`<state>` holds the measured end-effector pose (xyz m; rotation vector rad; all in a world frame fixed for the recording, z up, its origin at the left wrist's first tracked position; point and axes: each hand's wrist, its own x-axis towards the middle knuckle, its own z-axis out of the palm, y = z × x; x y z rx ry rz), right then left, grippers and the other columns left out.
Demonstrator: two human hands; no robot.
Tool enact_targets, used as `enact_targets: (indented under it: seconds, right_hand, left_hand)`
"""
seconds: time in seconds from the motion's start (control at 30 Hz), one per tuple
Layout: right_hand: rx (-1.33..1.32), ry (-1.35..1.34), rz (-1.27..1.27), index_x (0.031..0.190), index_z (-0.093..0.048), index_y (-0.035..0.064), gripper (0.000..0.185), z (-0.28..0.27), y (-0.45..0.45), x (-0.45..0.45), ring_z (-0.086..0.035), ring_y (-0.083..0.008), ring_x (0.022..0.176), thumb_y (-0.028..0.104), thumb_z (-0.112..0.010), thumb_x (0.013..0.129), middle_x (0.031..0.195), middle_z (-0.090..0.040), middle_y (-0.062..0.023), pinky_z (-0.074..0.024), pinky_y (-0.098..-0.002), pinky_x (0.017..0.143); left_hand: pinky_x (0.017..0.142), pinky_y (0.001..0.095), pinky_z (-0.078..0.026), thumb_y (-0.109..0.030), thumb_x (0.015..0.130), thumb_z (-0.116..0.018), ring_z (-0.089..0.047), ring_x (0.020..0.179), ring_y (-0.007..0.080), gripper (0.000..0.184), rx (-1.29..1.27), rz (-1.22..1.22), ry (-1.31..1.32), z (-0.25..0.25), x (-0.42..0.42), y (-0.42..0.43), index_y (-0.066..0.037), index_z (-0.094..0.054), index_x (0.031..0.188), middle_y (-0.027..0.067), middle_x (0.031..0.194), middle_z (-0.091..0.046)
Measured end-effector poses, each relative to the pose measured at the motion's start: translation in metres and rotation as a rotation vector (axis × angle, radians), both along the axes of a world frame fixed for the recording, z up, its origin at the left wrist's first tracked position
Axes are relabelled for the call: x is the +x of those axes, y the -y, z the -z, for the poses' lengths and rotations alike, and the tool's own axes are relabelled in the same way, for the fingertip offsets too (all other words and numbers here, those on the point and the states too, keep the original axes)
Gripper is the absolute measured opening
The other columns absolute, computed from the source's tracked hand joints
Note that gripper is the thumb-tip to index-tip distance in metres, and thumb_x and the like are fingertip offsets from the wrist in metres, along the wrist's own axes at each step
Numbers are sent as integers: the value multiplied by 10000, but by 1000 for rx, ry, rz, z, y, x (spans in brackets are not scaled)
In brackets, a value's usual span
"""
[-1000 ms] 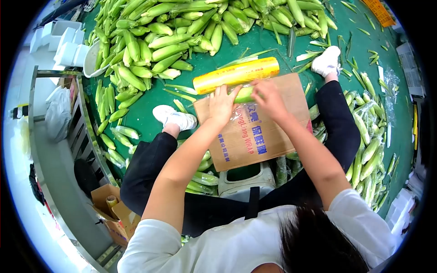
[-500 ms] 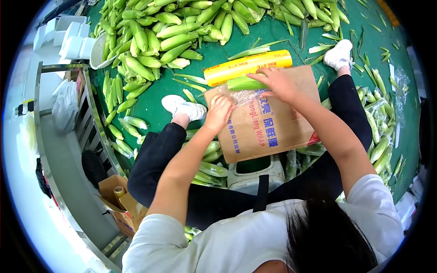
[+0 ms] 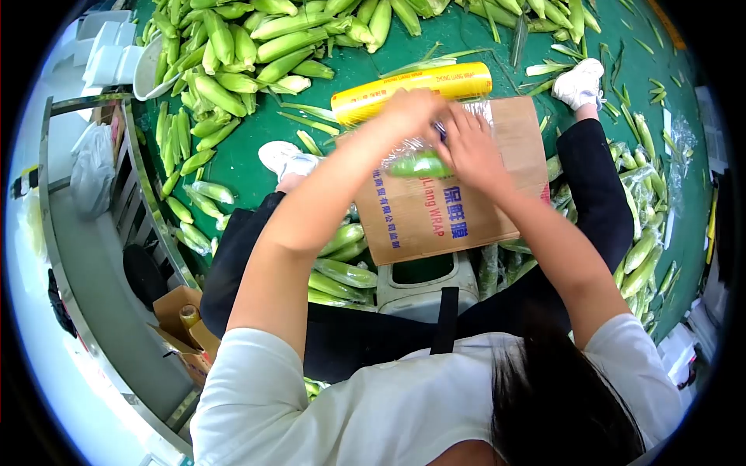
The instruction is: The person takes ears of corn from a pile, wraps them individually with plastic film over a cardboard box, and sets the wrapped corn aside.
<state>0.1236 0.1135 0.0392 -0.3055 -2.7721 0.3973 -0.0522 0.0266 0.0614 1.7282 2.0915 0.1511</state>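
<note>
A green ear of corn (image 3: 420,165) in its husk lies on a printed cardboard box (image 3: 497,217), with clear plastic film (image 3: 402,147) over and around it. My right hand (image 3: 472,151) covers the corn's right end, its fingers bent over the film. Just above the corn, my left hand (image 3: 412,113) is curled and slightly blurred where the film runs up to it. Its fingertips are partly hidden beside my right fingers. Behind both hands lies a yellow roll of plastic wrap (image 3: 466,80) along the box's far edge.
Unwrapped corn (image 3: 233,46) is piled on the green floor (image 3: 256,128) at the back. Film-wrapped ears (image 3: 342,272) lie below the box, and more (image 3: 641,256) at right. The box rests on a grey stool (image 3: 420,295). A metal rack (image 3: 148,179) stands at left.
My left hand has moved up and right from the corn's left end toward my right hand. The corn has shifted down the box, and film now covers it.
</note>
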Motion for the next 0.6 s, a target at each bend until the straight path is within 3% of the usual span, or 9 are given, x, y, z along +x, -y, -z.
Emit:
enact_targets:
  seconds: [0.1, 0.13, 0.2, 0.27, 0.3, 0.37, 0.4, 0.47, 0.6]
  right_hand:
    - [52, -66, 7, 1315, -604, 143, 472, 11, -36, -61, -562, -319, 1228, 412, -634, 928, 1318, -599, -171, -418, -480, 1023]
    - [12, -37, -21, 1302, -607, 136, 496, -3, -44, -76, -568, -324, 1219, 436, -653, 910, 1315, -600, -167, -439, -470, 1002]
    - [-178, 310, -108, 1240, -637, 146, 555, -13, -30, -73, -637, -305, 1063, 472, -752, 806, 1127, -658, -72, -500, -462, 867]
    - [66, 163, -314, 1203, -668, 163, 588, -6, -10, -43, -666, -286, 999, 475, -809, 725, 1040, -681, -88, -518, -456, 843]
    - [0, 267, -344, 1204, -671, 167, 579, -4, -6, -38, -666, -287, 1019, 466, -807, 729, 1057, -687, -95, -521, -448, 865]
    - [-131, 463, -390, 1208, -677, 174, 561, -5, 1, -38, -666, -289, 1057, 449, -804, 735, 1090, -700, -108, -526, -430, 909]
    - [-180, 555, -443, 1222, -679, 188, 568, -9, 1, -34, -669, -291, 1055, 433, -805, 725, 1090, -705, -115, -530, -425, 908]
    - [-283, 725, -547, 1251, -683, 215, 589, -24, -3, -29, -677, -296, 1049, 401, -808, 706, 1090, -716, -128, -540, -413, 905]
    - [-1192, 1686, -1025, 1248, -683, 75, 637, 3, 33, 20, -674, -242, 968, 562, -739, 841, 1086, -736, -83, -525, -410, 872]
  left_hand:
    - [752, 339, -555, -288, 837, -763, -704, 822, 209, 384, 235, -652, 301, -32, -73, -19, -95, -671, 1156, 75, 920, -725]
    - [769, 393, -556, -281, 851, -719, -711, 825, 263, 316, 453, -815, 279, -39, -84, -19, -98, -675, 1105, 70, 887, -731]
    - [748, 397, -549, -260, 877, -671, -702, 804, 287, 252, 575, -726, 179, -35, -101, -10, -94, -684, 1067, 82, 857, -718]
    - [755, 398, -547, -244, 883, -664, -702, 824, 280, 250, 411, -630, 242, -36, -81, -9, -103, -688, 1087, 81, 890, -720]
    - [749, 336, -550, -215, 912, -666, -691, 802, 197, 270, 348, -486, 268, -30, -67, -12, -96, -682, 1153, 101, 899, -716]
    - [1053, 402, -454, -260, 910, -707, -591, 1228, 300, 359, 421, -52, 340, 15, -40, -21, -170, -674, 1257, 167, 1322, -623]
    - [1187, 505, -284, -365, 931, -669, -350, 1453, 358, 474, 349, 25, 288, 38, -14, -20, -300, -595, 1395, 178, 1581, -363]
    - [1202, 608, -187, -482, 947, -602, -199, 1524, 378, 545, 11, -126, 223, 59, 25, -19, -417, -485, 1476, 167, 1656, -200]
    - [1203, 642, -137, -532, 952, -559, -166, 1544, 338, 545, 176, -17, -87, 47, 54, -6, -460, -451, 1481, 156, 1665, -181]
